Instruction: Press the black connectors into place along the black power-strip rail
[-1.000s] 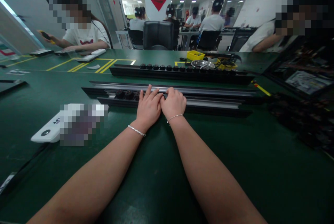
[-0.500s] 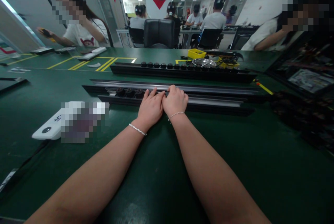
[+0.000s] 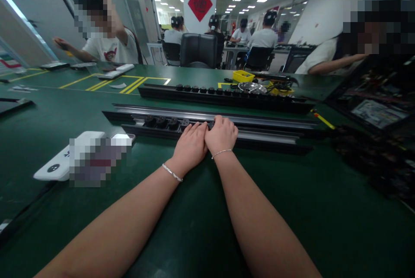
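Side by side, my hands rest on the nearest long black rail, which has a silvery inner channel. My left hand lies over it with fingers stretched out, close to the last of several round black parts seated along its left half. My right hand is closed, its fingers curled down into the channel right against my left fingertips. Whatever it grips is mostly hidden; only a small dark bit shows between the hands. Just behind lies another black rail with a shiny inner face.
Farther back, a black rail carries a row of round black parts. Beyond it are a yellow bin and a metal dish. A white power bank lies left; dark parts are heaped right. Co-workers sit opposite.
Both hands have shifted slightly right along the rail, and another round black part now shows left of my left fingers. The view has tilted up a little. A co-worker opposite has raised an arm.
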Available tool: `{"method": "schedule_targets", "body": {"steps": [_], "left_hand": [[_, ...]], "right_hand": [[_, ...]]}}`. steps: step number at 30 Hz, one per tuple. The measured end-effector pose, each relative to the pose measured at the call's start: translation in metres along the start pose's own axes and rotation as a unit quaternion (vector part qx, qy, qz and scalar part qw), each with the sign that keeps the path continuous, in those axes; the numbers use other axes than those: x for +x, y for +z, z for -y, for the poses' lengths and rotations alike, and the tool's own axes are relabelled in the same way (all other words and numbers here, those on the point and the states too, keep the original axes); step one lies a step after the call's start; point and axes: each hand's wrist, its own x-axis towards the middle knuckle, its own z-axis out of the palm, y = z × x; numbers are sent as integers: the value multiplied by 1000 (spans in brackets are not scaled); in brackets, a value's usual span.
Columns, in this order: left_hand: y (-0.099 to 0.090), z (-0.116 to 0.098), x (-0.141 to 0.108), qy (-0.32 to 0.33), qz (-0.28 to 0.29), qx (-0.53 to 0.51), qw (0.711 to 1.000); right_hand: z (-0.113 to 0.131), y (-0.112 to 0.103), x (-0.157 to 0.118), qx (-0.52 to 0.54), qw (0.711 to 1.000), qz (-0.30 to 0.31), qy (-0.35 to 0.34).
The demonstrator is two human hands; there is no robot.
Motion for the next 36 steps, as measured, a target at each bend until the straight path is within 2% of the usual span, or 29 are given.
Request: {"method": "schedule_targets", "body": {"steps": [9,19,36], "left_hand": [[2,-4,-1,-15,-4,-3,1000],[0,-4,-3,-19,-15,0,1000],[0,-3,-2,-13,-8,9,1000]], "right_hand": [[-4,-2,2,-11,1000,7,6],[-9,-3,1,-31,999,-27,14],[-13,-7,4,-25,1000,-4,16]]}}
